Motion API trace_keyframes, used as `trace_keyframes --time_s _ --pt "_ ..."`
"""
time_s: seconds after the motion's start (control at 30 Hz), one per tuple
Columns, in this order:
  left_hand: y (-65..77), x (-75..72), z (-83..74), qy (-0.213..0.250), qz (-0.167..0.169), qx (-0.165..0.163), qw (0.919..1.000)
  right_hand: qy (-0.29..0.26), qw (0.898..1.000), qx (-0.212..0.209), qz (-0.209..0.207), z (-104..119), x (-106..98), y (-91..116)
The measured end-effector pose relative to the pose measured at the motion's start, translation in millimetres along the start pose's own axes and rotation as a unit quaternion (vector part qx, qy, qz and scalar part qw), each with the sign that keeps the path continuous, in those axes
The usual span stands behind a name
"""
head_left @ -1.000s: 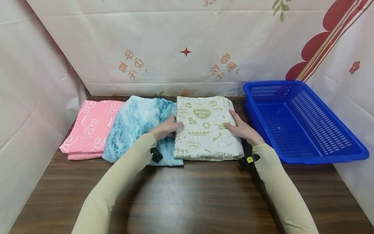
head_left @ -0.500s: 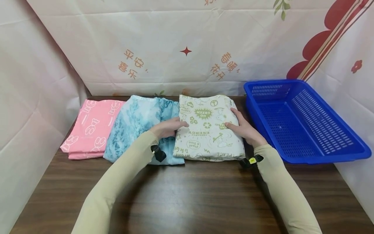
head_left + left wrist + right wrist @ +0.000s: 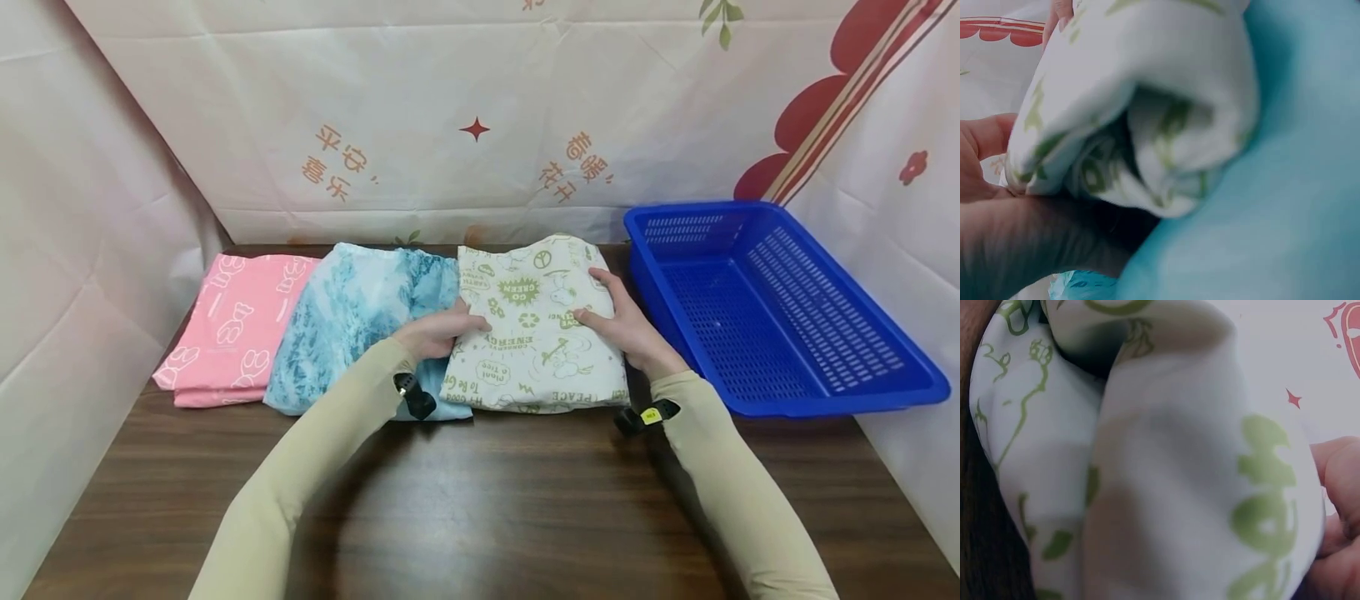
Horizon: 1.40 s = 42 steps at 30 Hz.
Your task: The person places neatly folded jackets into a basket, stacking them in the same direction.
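A folded white cloth with green print point(image 3: 536, 350) lies between the two hands at the back of the table. My left hand point(image 3: 438, 332) grips its left edge, thumb on top and fingers under the fold, as the left wrist view shows. At the right edge my right hand point(image 3: 630, 327) holds the cloth, thumb on the upper face; its other fingers are partly hidden. The fabric's rolled layers point(image 3: 1166, 462) fill the right wrist view. Touching it on the left is a folded blue cloth point(image 3: 360, 292) with a wave-like pattern.
A folded pink cloth with white rabbit outlines point(image 3: 236, 325) lies at the far left, beside the blue one. A blue plastic basket point(image 3: 825, 411) with slotted walls stands at the right. Printed white curtains point(image 3: 420, 75) close off the back and sides of the brown wooden table point(image 3: 480, 508).
The left hand has moved slightly right, its thumb further onto the white cloth. The cloth's far edge has bulged upward and its surface looks more rumpled. The basket and other cloths have stayed put.
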<state>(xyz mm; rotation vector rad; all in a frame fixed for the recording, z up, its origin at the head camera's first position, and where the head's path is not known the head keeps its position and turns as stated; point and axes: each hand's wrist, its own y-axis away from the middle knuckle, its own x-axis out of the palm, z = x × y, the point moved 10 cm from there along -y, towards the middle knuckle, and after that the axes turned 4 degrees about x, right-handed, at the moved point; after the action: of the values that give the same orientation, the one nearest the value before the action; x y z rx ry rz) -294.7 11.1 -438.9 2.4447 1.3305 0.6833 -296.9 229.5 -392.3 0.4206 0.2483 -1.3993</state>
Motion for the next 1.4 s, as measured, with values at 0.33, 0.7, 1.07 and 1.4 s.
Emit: trace_keyframes --time_s 0.33,0.7,1.07,1.4 --pt "5.2 1.2 -9.7 -0.022 0.007 0.013 0.9997 -0.010 1.000 -0.002 -0.022 6 -5 8" --pt "25.3 -2.2 -57.1 0.010 0.036 0.106 0.9937 -0.021 0.999 -0.001 -0.038 49 -26 19" --pt "29.5 4.8 -82.7 0.031 0.007 0.139 0.9897 0.003 1.000 -0.014 -0.026 70 -57 26" --pt "30.3 44.4 -111.6 0.044 0.072 0.188 0.9786 0.041 0.999 -0.028 -0.020 84 -104 36"
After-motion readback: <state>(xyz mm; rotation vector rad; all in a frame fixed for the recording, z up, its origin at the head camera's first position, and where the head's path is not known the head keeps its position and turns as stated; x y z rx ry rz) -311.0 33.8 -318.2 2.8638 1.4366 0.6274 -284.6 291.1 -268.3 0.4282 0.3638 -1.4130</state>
